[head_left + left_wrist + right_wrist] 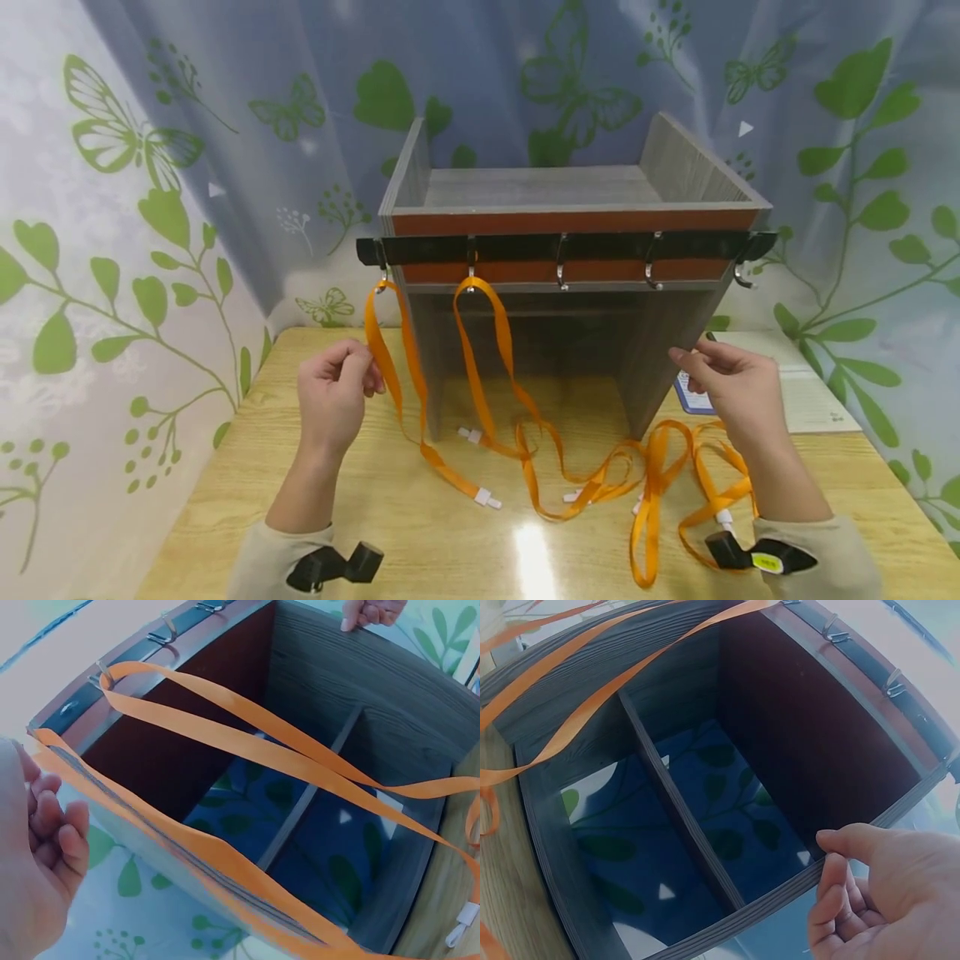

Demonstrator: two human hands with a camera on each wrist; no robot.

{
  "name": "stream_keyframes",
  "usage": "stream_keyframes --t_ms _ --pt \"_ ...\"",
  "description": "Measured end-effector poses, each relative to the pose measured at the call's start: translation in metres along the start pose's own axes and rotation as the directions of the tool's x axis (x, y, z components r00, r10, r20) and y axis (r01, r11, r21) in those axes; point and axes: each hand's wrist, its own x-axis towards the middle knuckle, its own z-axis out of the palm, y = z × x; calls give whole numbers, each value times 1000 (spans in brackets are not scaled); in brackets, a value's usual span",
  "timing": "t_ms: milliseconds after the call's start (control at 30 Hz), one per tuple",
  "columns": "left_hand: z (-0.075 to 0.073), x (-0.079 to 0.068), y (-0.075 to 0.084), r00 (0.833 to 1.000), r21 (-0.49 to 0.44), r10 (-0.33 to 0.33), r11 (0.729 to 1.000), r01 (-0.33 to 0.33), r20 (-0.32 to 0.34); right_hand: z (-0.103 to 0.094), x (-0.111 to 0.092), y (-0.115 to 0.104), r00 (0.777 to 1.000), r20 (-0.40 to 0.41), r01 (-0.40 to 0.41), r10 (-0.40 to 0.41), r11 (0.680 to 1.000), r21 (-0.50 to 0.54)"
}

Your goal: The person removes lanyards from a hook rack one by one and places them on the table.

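My left hand (333,387), fingers loosely bent, is beside an orange lanyard (384,354) looped over the leftmost hook. In the left wrist view a gap shows between its fingers (73,844) and the strap. A second orange lanyard (504,333) hangs from the neighbouring hook; both trail onto the table with white plastic clips. At the right side panel of the grey wooden rack (772,900) is my right hand (738,383), thumb and fingers loosely bent; whether it touches the panel's edge I cannot tell. Nothing shows in either hand.
A black hook rail (517,248) with several metal hooks runs across the rack's front. More orange lanyards (656,475) lie in loose loops on the wooden table (247,467) at right. An open notebook (813,392) and a blue-edged card (693,398) lie behind my right hand.
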Motion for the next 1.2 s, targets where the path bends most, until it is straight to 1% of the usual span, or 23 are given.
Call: stream_keyframes --t_ms 67,167,267,333,467,533,567,667,767,833,900,933,1000,1200 --pt "1 1 -2 998 -49 62 997 -61 19 1 0 1 1000 7 5 -5 1000 2" --pt "4 2 -6 985 -122 155 982 -145 80 0 -1 1 1000 16 13 -13 1000 -13" --pt "8 4 -7 969 -168 199 970 -174 148 0 0 1 1000 16 21 -21 999 -24" --pt "10 6 -8 964 -179 200 969 -169 173 0 1 1 1000 12 23 -23 1000 -17" --pt "15 8 -8 966 -148 146 982 -116 211 2 4 1 999 20 32 -32 999 -4" --pt "17 10 -7 963 -134 110 988 -79 244 3 5 1 999 30 34 -34 999 0" --pt "18 10 -7 959 -123 88 991 -56 271 3 5 1 999 36 34 -34 999 0" --pt "23 10 -5 937 -77 -2 997 31 350 2 4 3 999 41 24 -24 1000 -3" --pt "29 11 -2 906 7 -119 992 127 407 0 2 5 999 47 16 -15 1000 -21" --pt "34 11 0 887 57 -186 982 179 423 0 1 6 999 52 14 -11 999 -40" --pt "40 10 1 870 93 -232 973 213 435 -1 1 7 998 56 16 -13 998 -52" --pt "43 10 1 865 108 -249 968 225 436 -1 2 7 998 57 18 -14 998 -58" --pt "50 9 0 861 118 -263 965 235 435 -2 2 8 998 58 21 -17 998 -64" --pt "71 1 -14 878 120 -282 959 255 387 -2 5 7 998 53 35 -31 997 -65"
